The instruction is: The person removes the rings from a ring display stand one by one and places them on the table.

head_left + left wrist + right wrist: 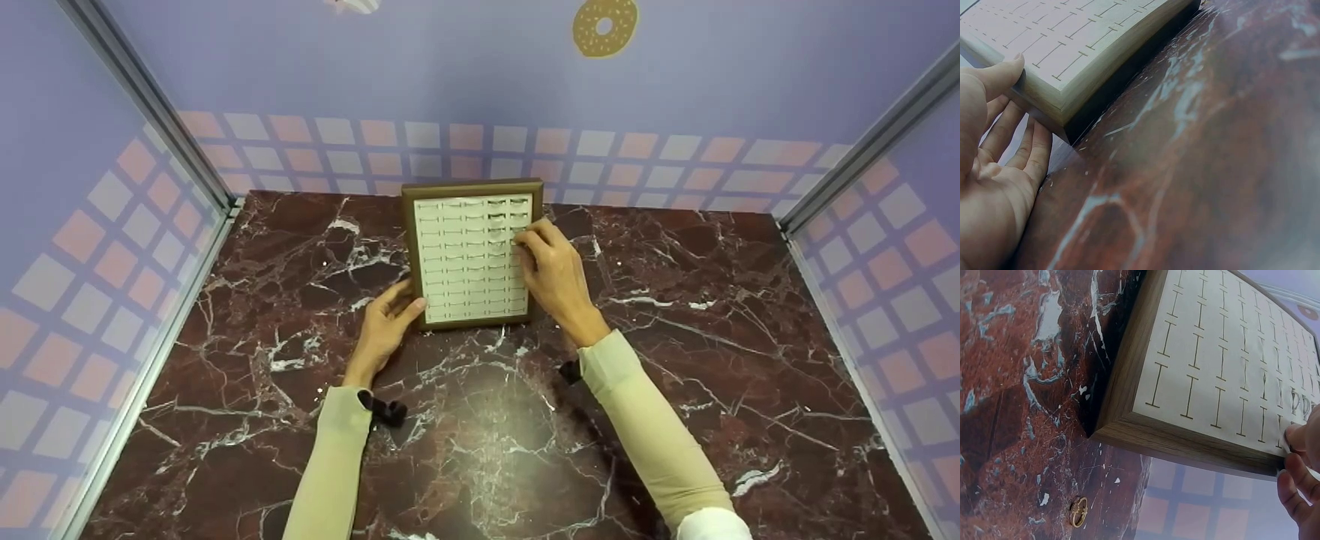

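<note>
- Surrounding the work were lilac walls, a back wall [450, 82] and two side walls, patterned with pink and grey squares; a doughnut picture [605, 27] showed high on the back one.
- Dark red marbled table top [480, 457], veined with white, spread beneath both arms.
- One gold ring [1076, 512] lay on that surface, apart from the board and the right fingers.
- Blocking part of the board's right edge and outer column of slits in the head view was the right hand [556, 270].
- Between the two hands, near the back wall, the wood-framed display board [472, 259] stood tilted, its pale face toward the person; small loops sat in slits at the upper right.
- At its lower left side, the left hand [384, 322] gripped the frame, thumb on the front and the other fingers behind.
- Along the right side, higher up, the right hand's bent fingertips met the board; whether they pinched a ring could not be told, as they hid the spot.
- Both forearms, in cream sleeves [645, 420], reached forward from the near edge, with a black device [391, 412] at the left wrist.
</note>
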Available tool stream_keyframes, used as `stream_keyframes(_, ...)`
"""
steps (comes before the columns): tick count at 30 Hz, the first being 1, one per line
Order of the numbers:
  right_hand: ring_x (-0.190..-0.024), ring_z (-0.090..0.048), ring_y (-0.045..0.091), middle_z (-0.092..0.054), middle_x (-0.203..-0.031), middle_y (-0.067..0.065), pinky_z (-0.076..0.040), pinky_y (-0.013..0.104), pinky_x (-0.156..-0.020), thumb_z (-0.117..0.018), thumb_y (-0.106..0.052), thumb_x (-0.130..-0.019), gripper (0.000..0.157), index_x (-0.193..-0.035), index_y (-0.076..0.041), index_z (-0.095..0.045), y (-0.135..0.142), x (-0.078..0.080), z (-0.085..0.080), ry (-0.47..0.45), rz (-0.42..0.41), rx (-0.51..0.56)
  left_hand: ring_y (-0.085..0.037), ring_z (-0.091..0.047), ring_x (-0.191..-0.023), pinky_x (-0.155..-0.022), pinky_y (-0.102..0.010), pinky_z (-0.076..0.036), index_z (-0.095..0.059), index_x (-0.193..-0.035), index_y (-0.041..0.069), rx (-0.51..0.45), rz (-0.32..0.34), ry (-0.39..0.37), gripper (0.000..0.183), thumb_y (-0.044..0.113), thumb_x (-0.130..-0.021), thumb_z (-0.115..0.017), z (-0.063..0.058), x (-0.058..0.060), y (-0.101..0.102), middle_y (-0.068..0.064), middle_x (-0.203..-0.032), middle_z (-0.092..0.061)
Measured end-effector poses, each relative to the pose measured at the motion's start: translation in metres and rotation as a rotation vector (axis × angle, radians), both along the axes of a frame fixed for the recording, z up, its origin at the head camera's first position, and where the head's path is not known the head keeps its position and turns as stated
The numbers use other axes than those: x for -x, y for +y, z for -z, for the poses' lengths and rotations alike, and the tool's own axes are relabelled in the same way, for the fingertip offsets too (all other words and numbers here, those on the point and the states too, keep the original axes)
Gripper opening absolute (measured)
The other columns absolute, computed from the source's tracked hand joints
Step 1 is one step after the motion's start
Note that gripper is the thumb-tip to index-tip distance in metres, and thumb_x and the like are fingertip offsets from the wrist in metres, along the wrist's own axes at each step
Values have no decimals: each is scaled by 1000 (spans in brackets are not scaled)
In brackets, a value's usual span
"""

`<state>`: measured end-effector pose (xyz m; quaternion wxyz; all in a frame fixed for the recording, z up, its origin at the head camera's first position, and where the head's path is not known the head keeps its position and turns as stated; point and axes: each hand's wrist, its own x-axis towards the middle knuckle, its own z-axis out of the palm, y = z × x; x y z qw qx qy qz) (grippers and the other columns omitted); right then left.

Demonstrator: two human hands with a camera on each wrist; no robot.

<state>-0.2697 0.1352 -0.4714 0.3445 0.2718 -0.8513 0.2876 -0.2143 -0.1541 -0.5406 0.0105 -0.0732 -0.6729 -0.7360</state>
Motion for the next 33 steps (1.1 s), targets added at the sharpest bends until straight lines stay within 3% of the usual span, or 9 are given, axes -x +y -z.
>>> stream_keyframes(13,-92,-63,24,-63,-105,8,-55,38,-81,-61,-8,-100,9,-100,-3,-69,1,-1,-1,14,-1,-15,-38,-53,-130,-101,-28,-50,-53,-140,-5,0,16,-17,52,8,-93,-72,0,1,-1,-24,-135,-58)
stream_keyframes(25,-96,-62,25,-63,-108,7,-54,38,-84,-58,-11,-102,11,-104,-3,-65,3,-1,-2,19,24,-114,-37,-56,-126,-100,-29,-51,-53,-139,-7,12,-4,-15,51,6,-93,-72,-1,0,0,-26,-134,-58)
stream_keyframes(32,-96,-62,26,-63,-109,8,-55,38,-84,-55,-14,-104,15,-105,-2,-65,4,0,-1,30,25,-136,-33,-54,-129,-102,-28,-49,-55,-141,1,5,-37,6,53,17,-93,-73,29,13,0,-21,-136,-58)
stream_keyframes(33,-96,-62,27,-63,-109,8,-55,38,-84,-56,-13,-103,15,-105,-2,-65,4,-1,-1,32,25,-137,-32,-55,-128,-102,-27,-50,-56,-140,2,9,-43,8,52,17,-93,-73,29,12,1,-20,-135,-59)
